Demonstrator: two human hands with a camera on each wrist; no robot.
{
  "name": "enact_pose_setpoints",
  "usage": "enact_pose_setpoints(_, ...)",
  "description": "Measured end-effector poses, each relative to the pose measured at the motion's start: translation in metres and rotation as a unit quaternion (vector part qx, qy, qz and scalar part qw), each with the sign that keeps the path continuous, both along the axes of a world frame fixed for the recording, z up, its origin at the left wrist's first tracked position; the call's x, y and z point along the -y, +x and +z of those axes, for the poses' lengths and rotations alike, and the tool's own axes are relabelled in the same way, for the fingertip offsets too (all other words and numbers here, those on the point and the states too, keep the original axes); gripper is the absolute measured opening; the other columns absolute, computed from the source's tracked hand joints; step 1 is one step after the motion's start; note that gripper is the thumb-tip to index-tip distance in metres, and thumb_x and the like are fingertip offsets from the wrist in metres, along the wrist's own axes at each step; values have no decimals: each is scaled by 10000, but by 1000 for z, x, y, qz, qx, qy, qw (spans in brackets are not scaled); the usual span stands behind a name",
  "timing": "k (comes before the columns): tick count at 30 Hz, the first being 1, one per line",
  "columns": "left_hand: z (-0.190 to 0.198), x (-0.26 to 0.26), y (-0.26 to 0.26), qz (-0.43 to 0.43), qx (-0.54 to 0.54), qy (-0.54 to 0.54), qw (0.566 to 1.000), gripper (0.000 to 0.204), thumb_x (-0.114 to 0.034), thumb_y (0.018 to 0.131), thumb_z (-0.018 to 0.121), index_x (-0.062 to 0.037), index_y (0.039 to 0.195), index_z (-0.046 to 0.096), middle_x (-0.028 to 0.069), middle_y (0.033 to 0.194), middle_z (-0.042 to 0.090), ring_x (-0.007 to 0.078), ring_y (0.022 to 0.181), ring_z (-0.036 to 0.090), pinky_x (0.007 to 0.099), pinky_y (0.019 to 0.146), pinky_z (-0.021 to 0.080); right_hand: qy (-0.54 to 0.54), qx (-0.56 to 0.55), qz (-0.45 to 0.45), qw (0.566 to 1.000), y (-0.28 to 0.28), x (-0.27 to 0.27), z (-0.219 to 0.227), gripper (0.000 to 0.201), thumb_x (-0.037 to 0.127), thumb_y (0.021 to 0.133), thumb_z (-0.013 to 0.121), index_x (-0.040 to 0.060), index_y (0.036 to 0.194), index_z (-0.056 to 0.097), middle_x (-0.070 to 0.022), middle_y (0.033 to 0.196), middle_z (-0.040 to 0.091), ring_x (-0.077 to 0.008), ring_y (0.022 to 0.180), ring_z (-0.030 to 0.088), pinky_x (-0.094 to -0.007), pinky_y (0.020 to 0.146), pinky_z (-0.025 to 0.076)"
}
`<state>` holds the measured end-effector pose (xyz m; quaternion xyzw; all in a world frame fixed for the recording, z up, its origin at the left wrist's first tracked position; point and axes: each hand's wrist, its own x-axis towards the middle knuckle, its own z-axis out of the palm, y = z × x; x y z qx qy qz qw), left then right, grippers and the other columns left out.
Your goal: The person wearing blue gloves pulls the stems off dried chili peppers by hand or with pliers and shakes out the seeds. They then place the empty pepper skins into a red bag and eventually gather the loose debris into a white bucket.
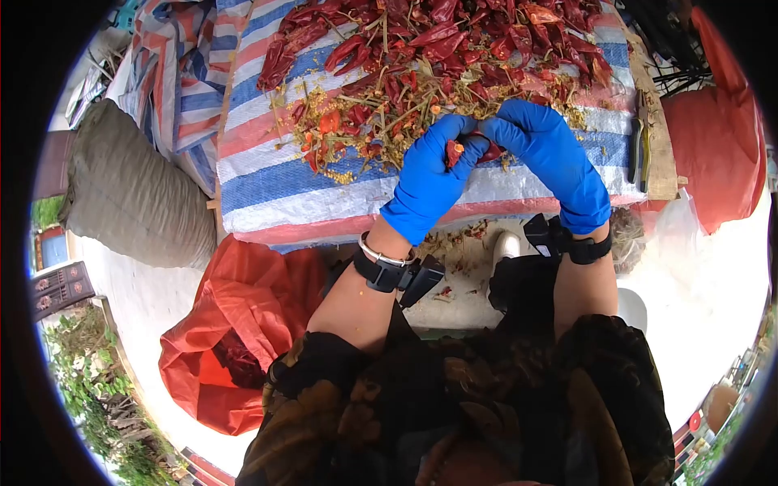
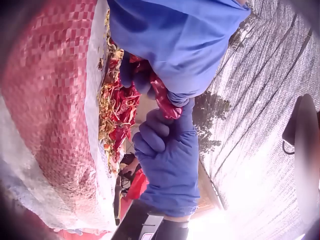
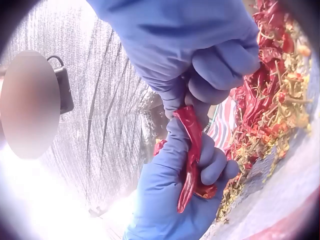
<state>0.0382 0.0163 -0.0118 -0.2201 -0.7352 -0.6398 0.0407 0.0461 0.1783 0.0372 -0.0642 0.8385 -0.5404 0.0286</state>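
Note:
Blue gloves cover both hands. My left hand (image 1: 429, 178) and my right hand (image 1: 559, 162) meet at the near edge of a pile of dried red chillies (image 1: 438, 40). A long red chilli (image 3: 190, 160) is pinched at its upper end by the right hand (image 3: 195, 50), and its lower part lies along the left hand (image 3: 170, 195). Another reddish piece (image 3: 206, 191) sits in the left hand's curled fingers. From the left wrist, a shiny chilli (image 2: 162, 97) shows between the left hand (image 2: 175, 40) and the right hand (image 2: 170, 167); some fingertips are hidden.
Seeds and stems (image 1: 324, 121) are scattered on the striped cloth (image 1: 284, 182). Dark-handled pliers or cutters (image 1: 639, 150) lie at the right edge. Around stand a grey sack (image 1: 134, 190), an open red bag (image 1: 243, 300) and red fabric (image 1: 713, 154).

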Motion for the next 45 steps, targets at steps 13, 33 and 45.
enact_pose_setpoints(13,7,1,-1,-13,300,347,888,244,-153,807,625,-77,1014,521,19,838,575,102,669,539,238,563,460,-440,68,-145,884,2,33,-10,166,197,826,604,86,718,545,37,586,460,-42,521,390,-202,472,310)
enact_pose_setpoints(33,12,7,0,-244,323,412,816,204,-216,838,576,-14,861,575,28,588,492,111,455,418,262,481,386,-438,101,-133,884,-12,-14,-19,188,239,815,613,62,752,598,26,566,466,-69,528,442,-216,497,360)
enact_pose_setpoints(45,6,23,-21,47,327,428,841,208,-61,810,581,-52,1013,537,54,846,605,126,674,550,261,604,462,327,-291,-192,878,-10,-26,-8,340,139,737,650,60,1060,577,-141,1043,576,-286,939,551,-344,797,428)
